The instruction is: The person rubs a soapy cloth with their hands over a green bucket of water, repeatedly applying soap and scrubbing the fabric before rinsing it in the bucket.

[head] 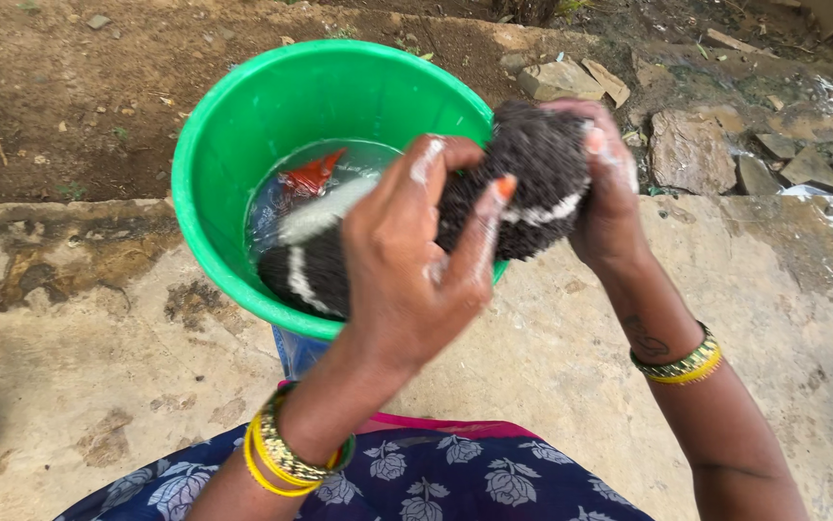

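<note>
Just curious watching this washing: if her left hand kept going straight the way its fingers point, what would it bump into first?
The left hand already grips the dark wet cloth, so that comes first. Past it, probably the right hand rather than the green tub, though depth is unclear.

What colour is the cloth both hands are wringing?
Black with white stripes, the cloth shows best in the head view, over the green tub.

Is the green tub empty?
No, the green tub holds water and part of the dark striped cloth that both hands wring.
</note>
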